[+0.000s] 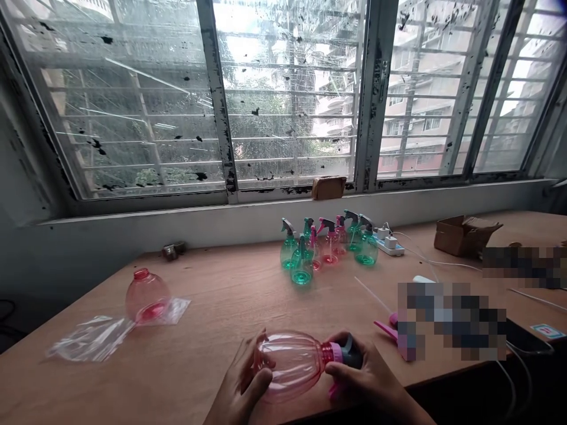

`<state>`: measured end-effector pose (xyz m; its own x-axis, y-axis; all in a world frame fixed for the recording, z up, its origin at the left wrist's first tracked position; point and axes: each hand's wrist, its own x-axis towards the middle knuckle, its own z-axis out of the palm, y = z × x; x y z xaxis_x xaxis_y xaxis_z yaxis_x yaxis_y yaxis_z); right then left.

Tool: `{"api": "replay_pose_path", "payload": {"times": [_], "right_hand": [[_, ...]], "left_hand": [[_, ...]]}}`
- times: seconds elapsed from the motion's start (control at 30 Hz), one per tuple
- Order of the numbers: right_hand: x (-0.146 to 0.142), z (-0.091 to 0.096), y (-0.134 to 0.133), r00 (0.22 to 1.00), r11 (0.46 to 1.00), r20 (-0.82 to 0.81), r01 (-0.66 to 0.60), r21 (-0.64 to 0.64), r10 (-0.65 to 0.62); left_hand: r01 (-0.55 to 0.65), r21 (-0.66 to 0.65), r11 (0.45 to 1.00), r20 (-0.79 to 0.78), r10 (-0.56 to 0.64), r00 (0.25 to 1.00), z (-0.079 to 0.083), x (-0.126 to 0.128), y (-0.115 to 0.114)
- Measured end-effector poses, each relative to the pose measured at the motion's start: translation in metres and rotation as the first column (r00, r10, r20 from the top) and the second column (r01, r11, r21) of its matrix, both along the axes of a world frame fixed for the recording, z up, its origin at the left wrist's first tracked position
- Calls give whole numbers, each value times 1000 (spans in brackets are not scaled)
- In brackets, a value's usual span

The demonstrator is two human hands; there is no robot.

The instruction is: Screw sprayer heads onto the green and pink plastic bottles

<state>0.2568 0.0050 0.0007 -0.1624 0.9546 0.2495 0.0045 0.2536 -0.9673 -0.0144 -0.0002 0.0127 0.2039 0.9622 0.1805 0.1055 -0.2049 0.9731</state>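
Observation:
A clear pink spray bottle (292, 360) lies sideways between my hands, above the table's near edge. My left hand (245, 375) is wrapped round its base, on the left. Closed about the pink collar (336, 352) and dark spray head (351, 352) at the neck is my right hand (372, 372). A bit of pink, probably the trigger, shows under the right hand. To the right lies another pink sprayer part (386, 330), with a thin clear tube (372, 294) near it, partly covered by a blurred patch.
A headless pink bottle (146, 295) stands at left beside clear plastic bags (91, 339). Several green and pink spray bottles (302, 265) stand at the back. A power strip (392, 245), cables and a cardboard box (463, 236) sit behind, at right. Blurred patches hide things at right.

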Motion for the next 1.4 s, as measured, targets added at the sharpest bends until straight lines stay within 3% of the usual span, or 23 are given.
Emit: {"api": "replay_pose_path", "payload": {"times": [0.27, 0.37, 0.53, 0.67, 0.87, 1.07, 1.27, 1.4], "right_hand": [[2, -1, 1, 1000, 1000, -13, 13, 0, -13], [2, -1, 1, 1000, 1000, -7, 15, 3, -15], [1, -1, 0, 1000, 999, 8, 21, 30, -21], [0, -1, 0, 998, 998, 45, 30, 49, -32], [0, 2, -1, 999, 999, -11, 41, 21, -40], [-1, 4, -1, 996, 999, -78, 52, -5, -53], [0, -1, 0, 999, 999, -26, 47, 21, -46], [1, -2, -1, 999, 999, -15, 50, 14, -49]], "left_hand": [[54, -28, 998, 199, -47, 979, 6, 6, -6], [12, -46, 999, 177, -4, 984, 1, 2, -6], [80, 6, 997, 224, -79, 971, -7, -1, -4], [85, -32, 996, 230, -75, 970, -11, -3, 0], [91, -41, 995, 173, -82, 982, -6, -2, -2], [99, 2, 995, 21, -99, 995, -5, -3, -7], [47, -80, 996, 126, -37, 991, -15, -7, 4], [118, -67, 991, 182, -105, 978, -18, -4, 3]]}}
